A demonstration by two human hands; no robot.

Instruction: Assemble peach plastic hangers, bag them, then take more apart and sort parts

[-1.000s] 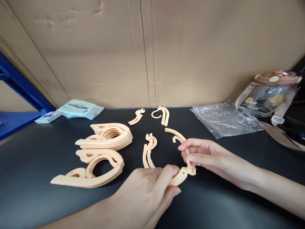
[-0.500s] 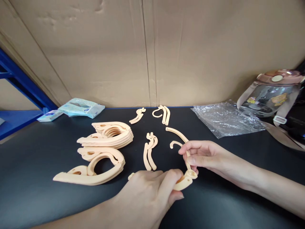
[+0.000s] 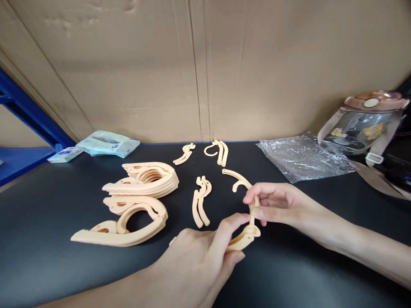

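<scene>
My left hand (image 3: 199, 252) is closed around a cream plastic arm of a folding clothes hanger (image 3: 241, 243), its hollow side showing and one end poking out past the fingers. In a pinch between thumb and fingers, my right hand (image 3: 282, 205) grips the hanger's hook part, just above the rounded joint (image 3: 254, 230) where it meets that arm. The hook's curved tip (image 3: 237, 185) shows beyond the right fingertips. Another curved hanger arm (image 3: 233, 174) extends behind the hand; whether it is attached is hidden. Loose hanger parts (image 3: 196, 209) lie just beyond my left hand.
Folded hangers are stacked in a rear pile (image 3: 141, 187) and a front pile (image 3: 118, 240) at left. More parts (image 3: 184, 155) and a hook set (image 3: 224, 154) lie farther back. Tissue packs (image 3: 111, 145), a clear plastic bag (image 3: 305, 158) and a strapped bottle (image 3: 356, 128) stand around the black table.
Both hands have shifted slightly, the joint moving a little left and up. The hook tip has turned closer to the curved arm behind it. Both grips remain.
</scene>
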